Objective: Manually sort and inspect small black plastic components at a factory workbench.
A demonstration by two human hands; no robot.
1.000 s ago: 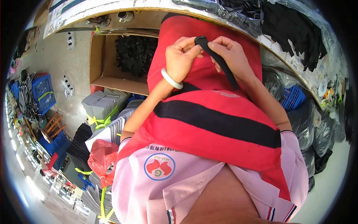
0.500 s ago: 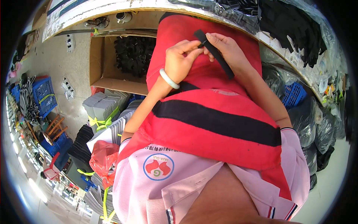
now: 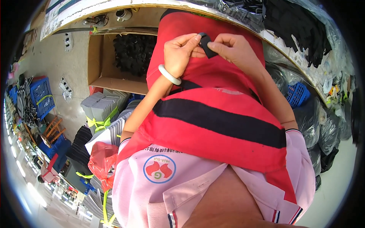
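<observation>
Black and short, a strip of fabric [image 3: 207,45] is sitting pinched between the two hands in the head view, over the red apron [image 3: 213,114] that is covering the person's lap and chest. The left hand [image 3: 181,53], wearing a pale bangle [image 3: 169,74] at the wrist, is gripping the strip's upper end with the fingertips, and the right hand [image 3: 235,48] is pressing on its lower edge with forefinger and thumb. Both hands are closing on the same piece, held just below the edge of the desk [image 3: 152,5].

Compared with half a second ago, the strip is looking much shorter: then a long black band was running down from the fingers across the apron toward the right, and now only a small stub is showing between the fingertips. The hands are also sitting closer together and slightly higher against the red cloth than before.

To the left, an open cardboard box [image 3: 99,60] is holding a heap of black pieces [image 3: 133,53]. Below it, bundles of grey flat stock [image 3: 102,108] tied with yellow-green band are standing beside a red plastic bag [image 3: 102,163]. A blue crate [image 3: 41,95] is lying farther left, and dark plastic bags [image 3: 327,133] are piling up at the right.
</observation>
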